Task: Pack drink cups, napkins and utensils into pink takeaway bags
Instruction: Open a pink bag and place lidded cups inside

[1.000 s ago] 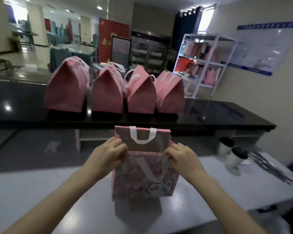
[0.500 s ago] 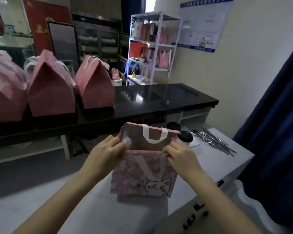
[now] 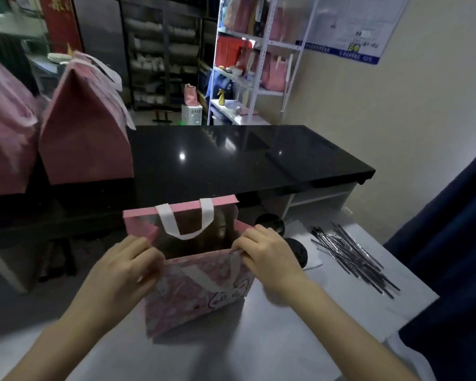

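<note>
A pink takeaway bag (image 3: 195,298) with white handles and a cat drawing stands open on the white table (image 3: 259,347). My left hand (image 3: 124,270) grips the near rim at its left corner. My right hand (image 3: 270,257) pinches the near rim at the right corner. Between them the mouth is held apart and the brown inside shows. Just behind my right hand stand two drink cups with black lids (image 3: 270,222), partly hidden. White napkins (image 3: 311,264) lie under and beside the cups. A heap of wrapped utensils (image 3: 352,257) lies further right on the table.
Two closed pink bags (image 3: 85,133) stand on the black counter (image 3: 231,158) behind the table, at the left. A white shelf rack (image 3: 259,59) with more pink bags stands at the back wall. A dark blue curtain (image 3: 451,243) hangs at the right.
The view has swung right and down, so fewer closed bags show. Both hands keep their hold on the bag's rim, and the bag now leans a little to the left.
</note>
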The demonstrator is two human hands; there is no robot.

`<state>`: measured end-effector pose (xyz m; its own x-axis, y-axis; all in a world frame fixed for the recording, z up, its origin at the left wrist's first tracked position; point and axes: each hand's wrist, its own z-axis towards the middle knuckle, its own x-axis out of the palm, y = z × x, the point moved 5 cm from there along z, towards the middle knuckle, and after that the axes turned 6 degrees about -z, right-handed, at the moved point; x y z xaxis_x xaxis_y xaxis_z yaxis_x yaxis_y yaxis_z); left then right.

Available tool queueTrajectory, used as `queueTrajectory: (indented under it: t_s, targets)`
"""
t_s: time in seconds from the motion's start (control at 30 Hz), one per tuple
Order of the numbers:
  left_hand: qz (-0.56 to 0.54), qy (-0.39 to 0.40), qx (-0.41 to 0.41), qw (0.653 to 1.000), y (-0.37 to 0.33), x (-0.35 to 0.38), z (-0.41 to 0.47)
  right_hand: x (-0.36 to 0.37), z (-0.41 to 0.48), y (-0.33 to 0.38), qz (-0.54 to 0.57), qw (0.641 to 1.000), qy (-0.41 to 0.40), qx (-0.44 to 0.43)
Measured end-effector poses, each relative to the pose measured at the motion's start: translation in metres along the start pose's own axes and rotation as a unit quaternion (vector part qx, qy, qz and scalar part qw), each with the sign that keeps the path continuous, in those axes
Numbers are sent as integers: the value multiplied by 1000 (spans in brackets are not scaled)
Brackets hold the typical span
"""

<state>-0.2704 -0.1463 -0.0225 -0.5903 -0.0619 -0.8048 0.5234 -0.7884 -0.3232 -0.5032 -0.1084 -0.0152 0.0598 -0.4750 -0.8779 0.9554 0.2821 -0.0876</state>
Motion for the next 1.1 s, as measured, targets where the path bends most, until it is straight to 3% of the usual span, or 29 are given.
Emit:
queueTrajectory:
  t_s: [0.1,0.23,0.33,0.43,0.5,0.57,0.67,0.87,1.1]
  targets:
    - [4,2,-9,1000,-1,8,12,10,1,-22,29,999,13,-19]
    - [-21,-18,-88,996,2,14,20,12,-5,-52,109,993,-6,-47]
    - [-70,-90,-161,980,7,13,29,8,-13,-85,188,981,-32,-37]
    - [-16,-158,-220,962,19,7,41,11,-23,-122,239,970,-30,-17]
    - [26,-104,-243,964,22,16,50,24,-30,-145,217,976,33,-6]
    - [13,-35,-266,963,15,31,54,49,-39,-167,139,978,157,-4]
    - [11,-16,-281,960,-3,45,54,82,-56,-187,47,955,293,-21]
    - [100,-3,-248,964,-49,65,40,103,-71,-191,50,952,297,-58]
    - [198,-7,-272,942,-81,58,24,108,-80,-187,51,943,324,-56]
